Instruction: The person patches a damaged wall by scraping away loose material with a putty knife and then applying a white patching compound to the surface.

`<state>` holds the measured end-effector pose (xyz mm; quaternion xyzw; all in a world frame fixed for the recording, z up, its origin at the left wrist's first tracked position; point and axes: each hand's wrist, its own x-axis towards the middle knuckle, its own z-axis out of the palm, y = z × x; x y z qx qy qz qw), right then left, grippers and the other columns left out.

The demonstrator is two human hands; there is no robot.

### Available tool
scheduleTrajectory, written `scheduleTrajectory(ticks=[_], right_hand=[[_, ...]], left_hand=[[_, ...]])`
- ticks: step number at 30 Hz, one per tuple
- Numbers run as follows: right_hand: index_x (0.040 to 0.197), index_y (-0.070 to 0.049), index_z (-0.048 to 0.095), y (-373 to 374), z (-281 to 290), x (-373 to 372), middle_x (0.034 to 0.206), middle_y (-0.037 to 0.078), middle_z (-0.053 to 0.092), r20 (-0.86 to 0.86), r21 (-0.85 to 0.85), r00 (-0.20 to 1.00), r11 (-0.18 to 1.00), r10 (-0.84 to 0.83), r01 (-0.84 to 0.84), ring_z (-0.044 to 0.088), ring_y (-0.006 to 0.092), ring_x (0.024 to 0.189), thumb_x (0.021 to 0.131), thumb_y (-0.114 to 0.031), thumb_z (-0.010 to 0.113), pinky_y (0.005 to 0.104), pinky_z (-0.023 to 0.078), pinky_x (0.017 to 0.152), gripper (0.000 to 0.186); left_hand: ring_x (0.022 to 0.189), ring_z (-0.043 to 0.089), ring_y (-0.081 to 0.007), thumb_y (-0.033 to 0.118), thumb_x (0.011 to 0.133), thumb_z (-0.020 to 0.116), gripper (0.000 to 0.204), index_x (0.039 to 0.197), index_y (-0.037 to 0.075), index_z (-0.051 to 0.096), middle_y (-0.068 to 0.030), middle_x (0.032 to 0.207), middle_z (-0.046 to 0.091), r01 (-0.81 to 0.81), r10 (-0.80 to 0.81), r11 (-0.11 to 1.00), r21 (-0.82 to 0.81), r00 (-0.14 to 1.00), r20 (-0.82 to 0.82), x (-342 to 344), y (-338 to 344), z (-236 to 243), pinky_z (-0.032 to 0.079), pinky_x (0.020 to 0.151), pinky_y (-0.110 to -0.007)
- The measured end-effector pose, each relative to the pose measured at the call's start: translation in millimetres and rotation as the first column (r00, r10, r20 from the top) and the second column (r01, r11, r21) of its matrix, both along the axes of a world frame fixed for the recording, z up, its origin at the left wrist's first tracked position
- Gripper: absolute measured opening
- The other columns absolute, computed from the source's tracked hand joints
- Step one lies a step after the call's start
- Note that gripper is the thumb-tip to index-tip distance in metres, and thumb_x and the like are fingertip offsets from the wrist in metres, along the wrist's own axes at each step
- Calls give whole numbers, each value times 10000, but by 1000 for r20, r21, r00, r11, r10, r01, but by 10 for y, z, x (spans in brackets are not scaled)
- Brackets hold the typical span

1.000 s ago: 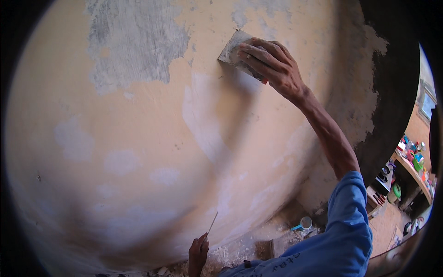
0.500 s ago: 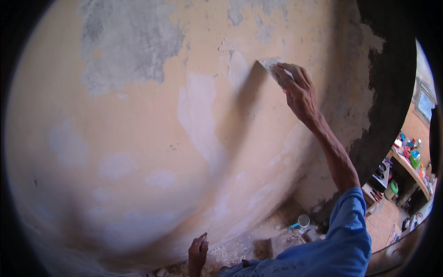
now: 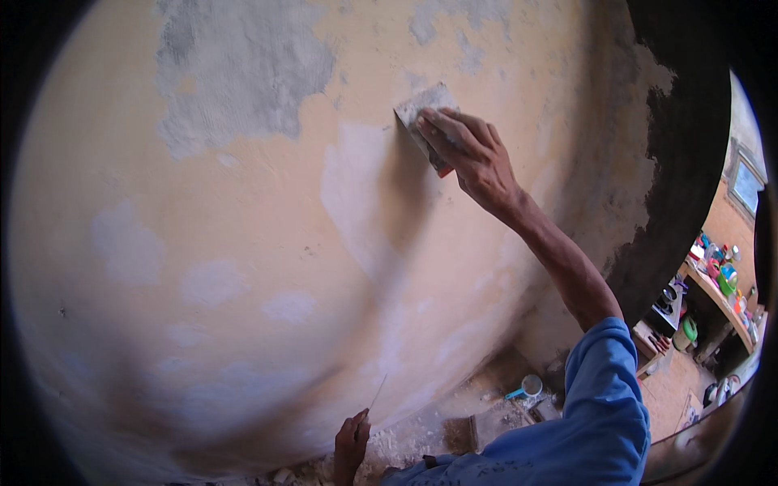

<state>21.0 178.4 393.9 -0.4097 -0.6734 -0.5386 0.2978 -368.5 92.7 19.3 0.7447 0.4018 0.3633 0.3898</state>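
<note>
My right hand [image 3: 478, 158] grips a flat, putty-stained scraper [image 3: 421, 105] with a bit of orange at its lower edge, its blade against the pale yellow wall [image 3: 227, 219] just right of a white putty patch [image 3: 352, 174]. A rough grey patch [image 3: 227, 69] covers part of the wall higher up and to the left. Low in the view, my left hand [image 3: 352, 437] is closed on a thin tool [image 3: 377, 393] seen nearly edge-on.
A dusty floor [image 3: 486, 421] along the wall's foot holds a blue-handled dipper [image 3: 530, 386] and debris. A dark wall edge [image 3: 673, 162] curves down the right. Beyond it are a window [image 3: 746, 182] and a wooden counter [image 3: 717, 300] crowded with colourful kitchen items.
My right hand with the scraper moved down and right, then back left to sit slightly lower than a second ago. My left hand stays low with its tool, shifted very slightly right.
</note>
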Motion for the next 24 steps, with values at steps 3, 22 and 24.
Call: scheduleTrajectory(ticks=[3, 22, 24], right_hand=[[1397, -176, 541, -98, -351, 268, 1466, -20, 473, -6, -82, 1000, 996, -28, 28, 468, 216, 1319, 724, -98, 749, 384, 447, 998, 709], [1321, -138, 607, -337, -691, -217, 1264, 75, 603, -133, -28, 991, 999, 12, -16, 575, 273, 1082, 771, 50, 648, 372, 514, 851, 583], [1327, -120, 595, -360, -414, -73, 1225, 88, 612, -226, 128, 974, 992, 34, -5, 572, 278, 1063, 776, 4, 674, 393, 477, 866, 569]], left_hand=[[743, 596, -214, 150, 964, 575, 304, 1232, 23, 639, -126, 837, 583, 33, -33, 999, -8, 999, -8, 3, -20, 49, 483, 689, -336], [779, 593, -235, 162, 961, 577, 333, 1258, 18, 625, -140, 881, 606, 58, -59, 998, 16, 996, 67, 51, -128, -93, 481, 743, -324], [791, 599, -240, 166, 960, 578, 336, 1256, 12, 624, -146, 897, 613, 79, -79, 997, -7, 996, 50, 33, -113, -94, 482, 754, -324]])
